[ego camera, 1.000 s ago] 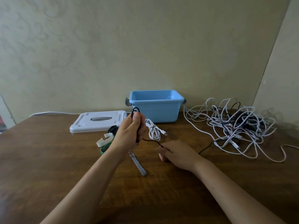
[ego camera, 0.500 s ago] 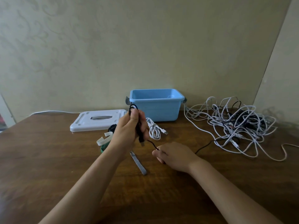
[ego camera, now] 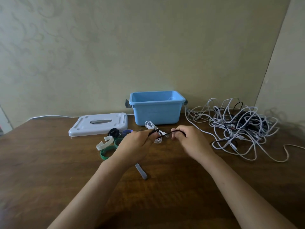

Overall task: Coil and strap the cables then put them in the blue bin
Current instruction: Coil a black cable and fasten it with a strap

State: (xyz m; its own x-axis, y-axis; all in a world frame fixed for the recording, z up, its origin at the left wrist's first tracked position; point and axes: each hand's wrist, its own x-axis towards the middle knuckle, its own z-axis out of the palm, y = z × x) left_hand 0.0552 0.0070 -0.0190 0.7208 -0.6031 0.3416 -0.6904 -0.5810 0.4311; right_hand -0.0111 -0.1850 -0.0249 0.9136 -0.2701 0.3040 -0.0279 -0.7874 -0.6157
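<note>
a plain room in a home, by the look of it: a dark wooden table (ego camera: 49, 171) stands against a pale wall with faint swirl-patterned wallpaper (ego camera: 82, 47), holding a small plastic blue bin (ego camera: 156, 113).

Left hand (ego camera: 133, 144) and right hand (ego camera: 189, 139) grip thin black cable (ego camera: 166, 134) stretched between them above wooden table (ego camera: 49, 171). Coiled white cable (ego camera: 151, 127) behind hands, before blue bin (ego camera: 156, 111). Tangled cable pile (ego camera: 239, 126) right; white lid (ego camera: 99, 123), loose straps (ego camera: 107, 146) left.
</note>
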